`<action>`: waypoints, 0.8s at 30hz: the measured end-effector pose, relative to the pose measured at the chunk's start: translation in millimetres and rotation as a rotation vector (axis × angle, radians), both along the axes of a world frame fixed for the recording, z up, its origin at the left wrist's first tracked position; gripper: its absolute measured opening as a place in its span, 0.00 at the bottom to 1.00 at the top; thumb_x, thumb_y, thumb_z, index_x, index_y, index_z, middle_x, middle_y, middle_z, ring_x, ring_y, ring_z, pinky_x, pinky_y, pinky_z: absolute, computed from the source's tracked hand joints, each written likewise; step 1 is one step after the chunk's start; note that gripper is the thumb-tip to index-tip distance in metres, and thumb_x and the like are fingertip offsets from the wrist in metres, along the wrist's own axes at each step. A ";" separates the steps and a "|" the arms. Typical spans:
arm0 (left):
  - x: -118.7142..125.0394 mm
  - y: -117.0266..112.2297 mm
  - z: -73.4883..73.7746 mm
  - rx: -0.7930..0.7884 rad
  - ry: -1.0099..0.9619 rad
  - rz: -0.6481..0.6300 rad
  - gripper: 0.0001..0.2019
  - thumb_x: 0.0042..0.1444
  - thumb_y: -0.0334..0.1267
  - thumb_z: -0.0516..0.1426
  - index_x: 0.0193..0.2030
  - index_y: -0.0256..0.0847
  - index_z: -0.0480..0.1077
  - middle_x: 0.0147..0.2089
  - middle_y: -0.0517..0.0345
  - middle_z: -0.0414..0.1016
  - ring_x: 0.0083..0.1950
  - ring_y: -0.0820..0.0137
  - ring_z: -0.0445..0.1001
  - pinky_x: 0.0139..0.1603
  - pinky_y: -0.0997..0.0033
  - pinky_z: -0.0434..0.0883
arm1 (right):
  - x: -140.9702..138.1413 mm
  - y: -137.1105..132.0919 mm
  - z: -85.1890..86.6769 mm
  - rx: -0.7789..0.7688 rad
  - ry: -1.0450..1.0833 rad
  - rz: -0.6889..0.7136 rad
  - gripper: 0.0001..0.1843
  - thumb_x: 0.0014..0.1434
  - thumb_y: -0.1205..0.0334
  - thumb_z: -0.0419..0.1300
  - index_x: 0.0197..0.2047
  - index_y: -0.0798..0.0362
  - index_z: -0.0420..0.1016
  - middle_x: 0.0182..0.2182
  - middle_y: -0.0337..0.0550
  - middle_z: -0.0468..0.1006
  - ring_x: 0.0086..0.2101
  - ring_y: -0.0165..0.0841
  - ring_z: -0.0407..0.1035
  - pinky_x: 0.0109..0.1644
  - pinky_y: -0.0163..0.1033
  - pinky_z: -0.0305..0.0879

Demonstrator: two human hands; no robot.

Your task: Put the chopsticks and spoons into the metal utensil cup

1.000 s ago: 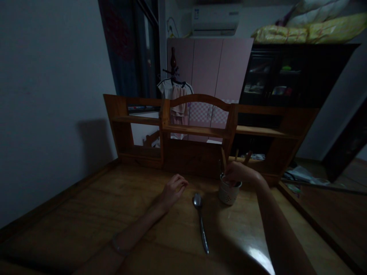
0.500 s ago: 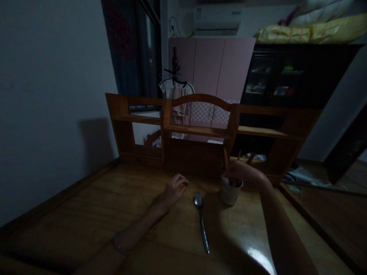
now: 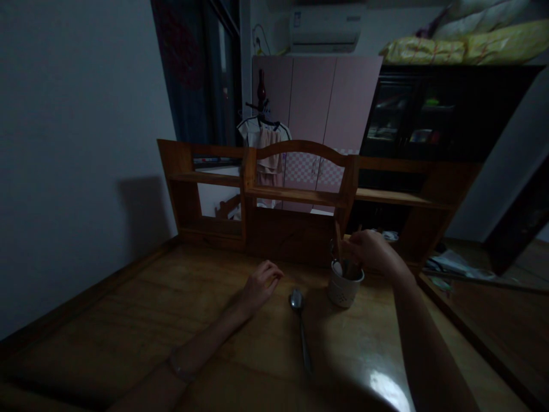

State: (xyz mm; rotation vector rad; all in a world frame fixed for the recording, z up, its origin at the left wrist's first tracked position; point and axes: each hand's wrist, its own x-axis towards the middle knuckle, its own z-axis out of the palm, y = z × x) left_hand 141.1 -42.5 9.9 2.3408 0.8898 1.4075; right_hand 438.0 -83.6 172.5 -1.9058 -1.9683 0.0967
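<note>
the right hand is bent over the upright cup, fingers drawn together among the tall utensils, near a wooden handle; whether they grip anything cannot be told. the left hand lies on the desk, loosely curled with a gap between thumb and fingers, nothing seen in it. between the left hand and the cup lies the spoon, bowl toward the shelf unit, touched by neither hand. the likeliest mishap is the cup tipping, should a utensil catch on its rim or on its crowded neighbours while the hand pulls; a sideways knock from the wrist could do the same. a loose pinch might also let a handle slip. the room is dim: the right fingertips, the cup's contents and the spoon's shadowed handle end are hard to make out, and both arms are cut off by the lower edge.
</note>
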 end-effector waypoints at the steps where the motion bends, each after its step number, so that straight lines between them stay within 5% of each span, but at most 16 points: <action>1: 0.0 -0.5 0.4 -0.003 0.003 0.002 0.08 0.59 0.27 0.54 0.38 0.42 0.72 0.40 0.56 0.68 0.45 0.69 0.70 0.48 0.68 0.67 | -8.6 -4.8 3.6 0.078 -0.043 -0.034 0.22 0.62 0.51 0.51 0.25 0.55 0.75 0.21 0.47 0.77 0.22 0.31 0.69 0.24 0.33 0.54; 5: 0.3 -1.6 0.9 -0.017 0.013 0.013 0.09 0.58 0.27 0.54 0.39 0.42 0.72 0.41 0.56 0.69 0.45 0.68 0.70 0.48 0.68 0.68 | -64.5 -26.4 6.0 0.192 -0.145 0.069 0.19 0.63 0.49 0.52 0.32 0.54 0.76 0.28 0.48 0.79 0.28 0.33 0.72 0.27 0.33 0.55; 11: 0.9 1.7 -1.6 -0.002 -0.002 0.031 0.07 0.58 0.28 0.55 0.38 0.41 0.72 0.40 0.56 0.69 0.44 0.68 0.70 0.47 0.68 0.68 | -137.9 -30.8 -47.5 -0.170 -0.443 0.310 0.15 0.60 0.53 0.58 0.43 0.54 0.77 0.40 0.55 0.79 0.42 0.42 0.74 0.40 0.37 0.65; 16: 0.8 1.8 -1.0 0.014 -0.007 0.021 0.07 0.58 0.28 0.54 0.38 0.41 0.73 0.40 0.56 0.69 0.43 0.69 0.70 0.46 0.68 0.68 | -141.8 -12.0 -85.8 -0.236 -0.487 0.284 0.14 0.59 0.69 0.55 0.45 0.59 0.77 0.42 0.60 0.79 0.44 0.44 0.74 0.43 0.41 0.68; 24: 0.5 -1.3 0.8 0.013 0.010 0.005 0.09 0.58 0.26 0.53 0.39 0.41 0.72 0.40 0.55 0.69 0.44 0.69 0.70 0.47 0.68 0.68 | -133.0 -3.3 -92.4 -0.263 -0.474 0.303 0.16 0.57 0.71 0.55 0.47 0.60 0.75 0.44 0.59 0.78 0.45 0.45 0.74 0.44 0.41 0.68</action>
